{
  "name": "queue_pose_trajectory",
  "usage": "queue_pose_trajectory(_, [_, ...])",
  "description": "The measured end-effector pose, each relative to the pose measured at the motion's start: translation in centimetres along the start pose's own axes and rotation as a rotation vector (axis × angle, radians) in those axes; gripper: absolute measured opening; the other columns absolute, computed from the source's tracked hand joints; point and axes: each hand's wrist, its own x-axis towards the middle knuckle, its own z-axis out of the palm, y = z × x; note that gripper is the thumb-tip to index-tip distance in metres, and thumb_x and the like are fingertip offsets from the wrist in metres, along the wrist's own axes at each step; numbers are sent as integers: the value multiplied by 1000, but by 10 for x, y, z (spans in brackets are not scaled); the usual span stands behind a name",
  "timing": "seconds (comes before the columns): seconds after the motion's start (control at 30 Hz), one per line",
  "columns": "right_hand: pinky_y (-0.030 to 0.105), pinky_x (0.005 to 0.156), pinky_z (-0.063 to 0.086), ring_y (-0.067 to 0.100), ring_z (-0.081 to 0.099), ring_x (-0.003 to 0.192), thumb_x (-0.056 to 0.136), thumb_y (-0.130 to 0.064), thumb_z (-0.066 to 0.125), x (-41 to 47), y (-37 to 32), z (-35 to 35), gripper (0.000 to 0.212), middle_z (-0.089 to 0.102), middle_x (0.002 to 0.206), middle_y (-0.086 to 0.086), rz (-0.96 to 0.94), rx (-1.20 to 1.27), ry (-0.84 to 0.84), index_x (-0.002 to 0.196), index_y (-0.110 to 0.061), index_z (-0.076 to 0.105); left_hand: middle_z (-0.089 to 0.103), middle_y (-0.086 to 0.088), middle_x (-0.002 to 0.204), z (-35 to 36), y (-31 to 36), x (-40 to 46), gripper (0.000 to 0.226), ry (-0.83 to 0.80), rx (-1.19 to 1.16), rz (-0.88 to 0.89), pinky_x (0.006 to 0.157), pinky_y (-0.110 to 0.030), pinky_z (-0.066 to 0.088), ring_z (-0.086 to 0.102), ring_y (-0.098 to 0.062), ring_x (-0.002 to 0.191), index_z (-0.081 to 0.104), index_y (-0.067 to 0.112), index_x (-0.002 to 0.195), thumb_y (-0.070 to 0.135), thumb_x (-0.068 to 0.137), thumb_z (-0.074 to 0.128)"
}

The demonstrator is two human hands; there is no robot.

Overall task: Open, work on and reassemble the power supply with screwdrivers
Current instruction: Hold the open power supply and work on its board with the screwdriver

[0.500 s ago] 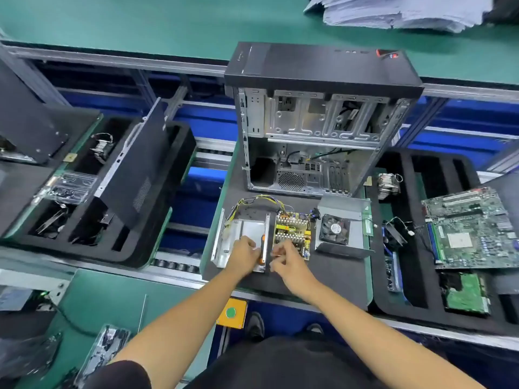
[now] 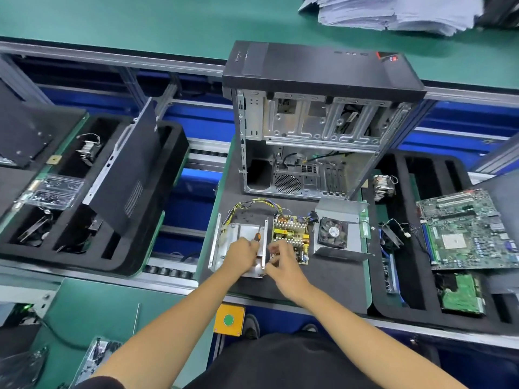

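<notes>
An open computer case (image 2: pixel 317 122) stands upright at the far edge of a dark mat (image 2: pixel 331 276) on the desk (image 2: pixel 112 18), its open side facing the person and its black top panel carrying a small red badge whose writing is too blurred to read. Just in front of it on the mat lies the dismantled power supply: a silver metal housing (image 2: pixel 238 234) on the left, its long axis running away from the person, a yellow circuit board (image 2: pixel 292 234) touching its right edge and lying the same way, and a cover with a black fan (image 2: pixel 332 233) to the right of the board; the round fan label shows print that cannot be made out. A bundle of yellow and black wires (image 2: pixel 252 204) loops from the board's far end over the housing's far end. Both forearms reach forward from the bottom of the view and converge over the housing. The left hand (image 2: pixel 241 256) rests over the housing with its fingers curled round a screwdriver (image 2: pixel 257 237), whose orange and black handle points away from the person; its tip is hidden. The right hand (image 2: pixel 283 265) hovers at the near corner of the board, its fingers bent and drawn together as if pinching something small, though what they hold, if anything, cannot be told.
</notes>
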Motion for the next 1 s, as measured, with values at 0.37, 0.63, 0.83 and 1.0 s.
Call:
queue_pose_trajectory(0.37, [30, 74, 31, 13, 34, 92, 77, -6, 59, 33, -25, 1, 68, 45, 90, -25, -339, -458, 118, 130, -47, 45, 52, -1, 77, -10, 8, -52, 21, 67, -428, 222, 66, -39, 43, 49, -16, 66, 44, 16, 91, 30, 107, 49])
queue_pose_trajectory(0.63, [43, 78, 49, 21, 56, 95, 91, -17, 55, 42, -25, -35, 22, 68, 91, -7, -303, -154, 371, 107, -32, 56, 49, -1, 119, -40, -35, -33, 42, 669, 72, 281, 82, -35, 48, 46, -17, 103, 56, 18, 120, 31, 85, 75])
queue_pose_trajectory(0.83, [40, 74, 44, 29, 56, 92, 80, 8, 59, 89, -25, -75, 39, 53, 102, 1, -222, -657, 163, 108, -18, 53, 49, -15, 128, -41, -63, -11, 34, 305, 136, -38, 80, -45, 51, 61, -39, 100, 45, 7, 131, 20, 101, 57])
queue_pose_trajectory(1.0, [42, 78, 37, 31, 43, 83, 84, -5, 63, 122, -34, -69, 35, 49, 92, 7, -206, -759, -77, 94, -22, 35, 62, -13, 109, -38, -66, -8, 25, 349, 172, 1, 76, -41, 49, 61, -36, 94, 51, 9, 123, 1, 101, 41])
